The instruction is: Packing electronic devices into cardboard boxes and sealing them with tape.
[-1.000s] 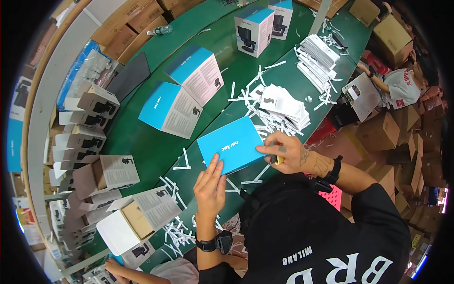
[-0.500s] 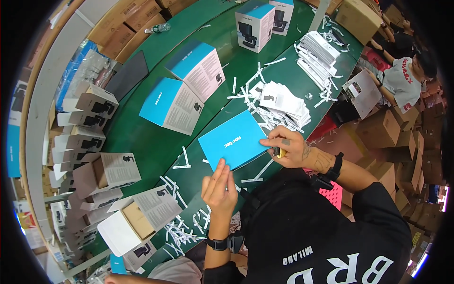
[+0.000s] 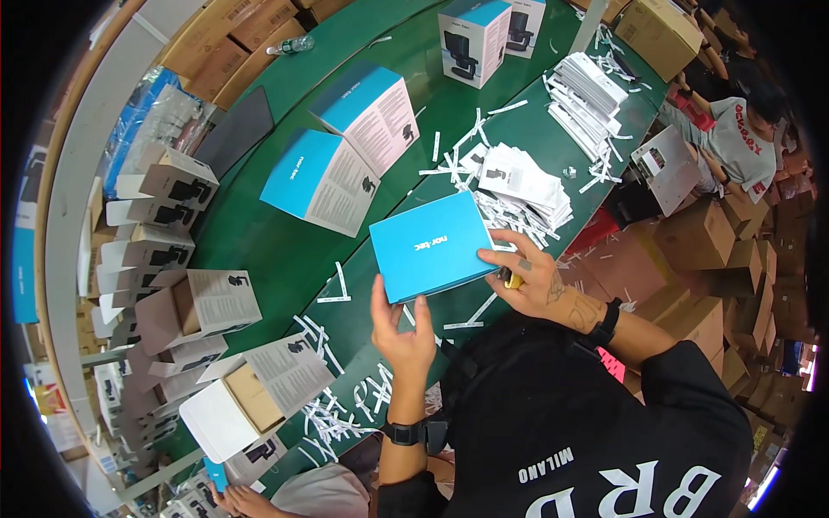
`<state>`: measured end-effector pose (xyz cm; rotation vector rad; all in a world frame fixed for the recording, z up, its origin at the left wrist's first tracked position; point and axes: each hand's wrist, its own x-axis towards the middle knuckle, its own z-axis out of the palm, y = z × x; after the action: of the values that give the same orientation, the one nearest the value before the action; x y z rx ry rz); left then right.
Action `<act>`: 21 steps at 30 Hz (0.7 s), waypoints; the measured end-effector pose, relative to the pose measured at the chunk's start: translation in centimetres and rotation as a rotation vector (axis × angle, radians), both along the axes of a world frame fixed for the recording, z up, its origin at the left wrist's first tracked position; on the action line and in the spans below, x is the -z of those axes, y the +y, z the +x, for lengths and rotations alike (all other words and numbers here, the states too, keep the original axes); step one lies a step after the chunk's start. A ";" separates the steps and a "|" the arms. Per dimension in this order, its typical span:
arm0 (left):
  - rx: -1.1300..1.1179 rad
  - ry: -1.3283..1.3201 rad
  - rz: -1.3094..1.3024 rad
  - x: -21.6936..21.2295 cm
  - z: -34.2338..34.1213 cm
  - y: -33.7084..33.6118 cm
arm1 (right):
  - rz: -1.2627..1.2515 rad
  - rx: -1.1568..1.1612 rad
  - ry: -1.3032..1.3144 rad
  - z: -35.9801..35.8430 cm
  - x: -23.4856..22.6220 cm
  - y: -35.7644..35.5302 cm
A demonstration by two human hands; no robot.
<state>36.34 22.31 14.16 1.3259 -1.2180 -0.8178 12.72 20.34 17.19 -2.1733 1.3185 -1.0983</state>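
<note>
A closed box with a bright blue top [image 3: 436,246] is tilted up in front of me over the green table. My left hand [image 3: 404,341] holds its near left corner, one finger along the left side and another against the near face. My right hand [image 3: 534,281] grips the right edge, thumb on the blue top. A small yellow and black object [image 3: 513,281] is tucked in that same hand; its kind is mostly hidden by the fingers. Beyond the box lies a pile of white printed leaflets [image 3: 518,177] among cut paper strips.
Two blue-topped boxes [image 3: 289,173] stand past my hands, two more [image 3: 475,43] farther off. Open boxes [image 3: 220,306] line the left. Paper strips [image 3: 332,427] litter the green table [image 3: 285,95]. Stacked white sheets [image 3: 587,95] lie at the far right. Other people [image 3: 734,138] work nearby.
The blue-topped box has turned slightly and shows more of its near side. My left fingers have shifted from its top to its corner and spread apart. The nearby person's hand at lower left has moved.
</note>
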 end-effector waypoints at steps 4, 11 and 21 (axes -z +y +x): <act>-0.003 -0.211 -0.069 0.2 -0.5 1.3 | 0.000 0.031 -0.026 -0.5 0.5 0.0; 0.026 -0.472 -0.202 1.0 0.3 1.8 | 0.089 0.025 -0.068 -0.1 0.2 0.8; 0.202 -0.934 -0.107 -4.3 0.3 -1.0 | -0.140 0.013 0.133 0.7 1.2 0.9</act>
<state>36.62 21.30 18.47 1.5605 -2.1091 -0.2225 13.46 21.20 15.97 -2.3791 1.3505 -1.0974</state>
